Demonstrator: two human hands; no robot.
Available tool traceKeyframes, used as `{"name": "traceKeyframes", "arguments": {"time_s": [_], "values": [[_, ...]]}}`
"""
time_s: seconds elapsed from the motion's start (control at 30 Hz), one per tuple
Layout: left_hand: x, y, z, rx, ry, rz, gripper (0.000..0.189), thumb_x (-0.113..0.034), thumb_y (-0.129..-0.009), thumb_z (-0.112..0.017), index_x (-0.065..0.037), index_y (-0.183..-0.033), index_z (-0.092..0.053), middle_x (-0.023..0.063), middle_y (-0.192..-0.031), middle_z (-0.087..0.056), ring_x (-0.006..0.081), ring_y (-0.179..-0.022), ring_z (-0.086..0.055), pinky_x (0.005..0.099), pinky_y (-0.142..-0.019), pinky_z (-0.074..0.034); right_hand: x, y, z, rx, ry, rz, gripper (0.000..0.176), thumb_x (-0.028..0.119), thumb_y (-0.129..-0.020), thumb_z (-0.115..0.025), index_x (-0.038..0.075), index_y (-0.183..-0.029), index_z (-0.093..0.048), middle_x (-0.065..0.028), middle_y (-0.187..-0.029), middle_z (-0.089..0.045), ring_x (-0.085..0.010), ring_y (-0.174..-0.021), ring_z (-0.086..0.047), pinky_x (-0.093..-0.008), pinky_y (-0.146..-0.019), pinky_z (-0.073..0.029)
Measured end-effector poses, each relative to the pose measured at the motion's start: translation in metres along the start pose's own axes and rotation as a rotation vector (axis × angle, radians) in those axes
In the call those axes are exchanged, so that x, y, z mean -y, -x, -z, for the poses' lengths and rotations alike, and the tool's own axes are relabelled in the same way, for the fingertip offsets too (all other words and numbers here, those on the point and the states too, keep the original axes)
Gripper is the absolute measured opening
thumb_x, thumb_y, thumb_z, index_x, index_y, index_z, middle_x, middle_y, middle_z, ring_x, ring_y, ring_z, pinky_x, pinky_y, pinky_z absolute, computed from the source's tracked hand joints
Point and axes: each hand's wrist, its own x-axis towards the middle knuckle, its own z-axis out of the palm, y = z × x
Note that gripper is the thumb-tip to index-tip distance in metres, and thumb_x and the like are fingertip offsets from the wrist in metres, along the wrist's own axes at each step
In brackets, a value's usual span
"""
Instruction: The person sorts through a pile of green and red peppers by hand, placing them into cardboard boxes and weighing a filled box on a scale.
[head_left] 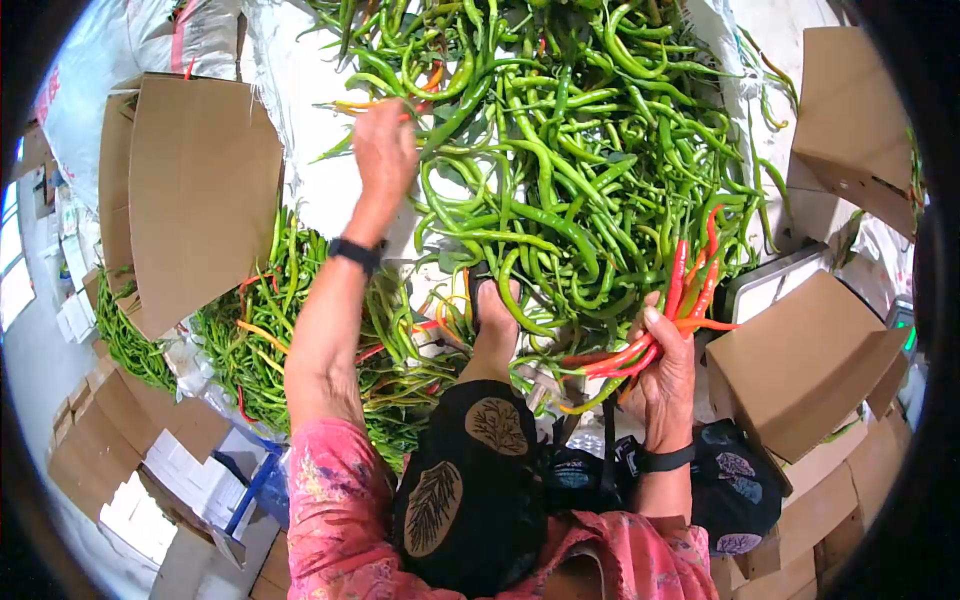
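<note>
Long green peppers (590, 180) lie in a big tangled heap on a white sheet (285, 50). My left hand (385, 140) is at the upper left edge of the heap, its fingers bent down beside an orange-red pepper (432, 78); motion blurs it, and what its fingers hold is unclear. Wrapped round a bunch of red peppers (640, 355) is my right hand (668, 365), at the lower right edge of the heap. The bunch fans out above and to the left of the thumb.
A cardboard box (200, 200) stands at the left, above more green peppers (235, 350). Further boxes are at the lower right (800, 360) and upper right (860, 110). My foot (497, 305) rests below the heap's middle.
</note>
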Motion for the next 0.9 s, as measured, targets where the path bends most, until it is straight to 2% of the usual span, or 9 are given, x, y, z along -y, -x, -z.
{"name": "traceKeyframes", "arguments": {"time_s": [0.03,0.1,0.2,0.23,0.33,0.4,0.47,0.6,0.9], "values": [[0.02,-0.004,-0.008,-0.003,0.0,0.0,0.031,-0.005,-0.075,-0.065,-0.003,-0.106,-0.062,0.0177,-0.101,-0.062,0.0353,-0.094,-0.057,0.0457,-0.085,-0.044,-0.002,0.0,0.0,0.002,0.001,0.002,0.033,0.004,-0.08,-0.071,0.002,-0.11,-0.056,-0.0037,-0.086,-0.058,-0.0125,-0.065,-0.056,-0.0238,-0.058,-0.048],[0.038,-0.006,-0.014,-0.03,-0.371,-0.032,0.03,-0.006,-0.072,-0.07,-0.006,-0.101,-0.061,0.0117,-0.103,-0.059,0.0325,-0.097,-0.054,0.046,-0.085,-0.041,-0.008,0.001,0.0,0.051,0.054,-0.071,0.035,0.004,-0.08,-0.071,0.002,-0.111,-0.056,-0.0038,-0.088,-0.058,-0.0135,-0.068,-0.056,-0.0251,-0.061,-0.05],[0.04,-0.012,-0.019,0.044,-0.354,-0.134,0.031,-0.009,-0.07,-0.071,-0.009,-0.099,-0.06,0.0077,-0.106,-0.056,0.0311,-0.104,-0.051,0.0479,-0.087,-0.038,-0.014,0.004,-0.005,0.087,0.07,-0.091,0.036,0.004,-0.08,-0.07,0.003,-0.114,-0.055,-0.0031,-0.085,-0.058,-0.0121,-0.068,-0.055,-0.0239,-0.062,-0.048],[0.044,-0.013,-0.022,0.04,-0.368,-0.175,0.03,-0.011,-0.07,-0.071,-0.01,-0.098,-0.06,0.0062,-0.096,-0.056,0.0285,-0.094,-0.055,0.0451,-0.08,-0.042,-0.013,0.006,-0.01,0.072,0.081,-0.081,0.037,0.006,-0.08,-0.071,0.003,-0.113,-0.055,-0.0033,-0.085,-0.059,-0.0128,-0.069,-0.056,-0.0243,-0.062,-0.048],[0.041,-0.017,-0.01,0.113,-0.266,-0.065,0.027,-0.013,-0.071,-0.07,-0.011,-0.097,-0.06,0.0058,-0.088,-0.056,0.0274,-0.08,-0.057,0.0433,-0.072,-0.044,-0.013,0.007,-0.008,0.103,0.098,-0.093,0.037,0.007,-0.08,-0.071,0.003,-0.113,-0.055,-0.003,-0.086,-0.059,-0.0129,-0.07,-0.056,-0.0243,-0.063,-0.049],[0.033,-0.022,0.012,0.036,-0.288,-0.089,0.025,-0.012,-0.077,-0.064,-0.012,-0.102,-0.062,0.0059,-0.084,-0.059,0.0225,-0.071,-0.059,0.037,-0.066,-0.046,-0.011,0.008,-0.007,0.106,0.112,-0.082,0.036,0.007,-0.08,-0.07,0.003,-0.113,-0.055,-0.0028,-0.086,-0.059,-0.012,-0.07,-0.056,-0.0244,-0.064,-0.049],[0.018,-0.026,0.045,0.258,0.379,0.465,0.026,-0.012,-0.083,-0.059,-0.007,-0.109,-0.061,0.0078,-0.088,-0.064,0.0177,-0.075,-0.061,0.0331,-0.068,-0.048,-0.007,0.009,-0.011,0.08,0.087,-0.043,0.035,0.006,-0.081,-0.07,0.003,-0.113,-0.056,-0.0026,-0.085,-0.059,-0.0114,-0.069,-0.056,-0.0248,-0.063,-0.049],[-0.017,-0.003,0.106,0.328,1.431,0.798,0.034,-0.016,-0.089,-0.057,0.003,-0.116,-0.054,0.0115,-0.093,-0.065,0.0147,-0.077,-0.062,0.026,-0.069,-0.052,-0.008,0.009,-0.008,0.097,0.077,-0.06,0.034,0.005,-0.08,-0.07,0.001,-0.111,-0.057,-0.0041,-0.084,-0.059,-0.0147,-0.07,-0.058,-0.0274,-0.065,-0.05],[-0.062,0.038,0.086,0.371,1.67,0.853,0.053,-0.011,-0.086,-0.067,0.001,-0.133,-0.045,0.0193,-0.115,-0.062,0.019,-0.083,-0.066,0.0289,-0.076,-0.056,-0.009,0.011,-0.007,0.154,0.095,-0.074,0.039,0.004,-0.079,-0.069,0.003,-0.115,-0.054,-0.0057,-0.092,-0.059,-0.0146,-0.078,-0.056,-0.0265,-0.069,-0.047]]}}
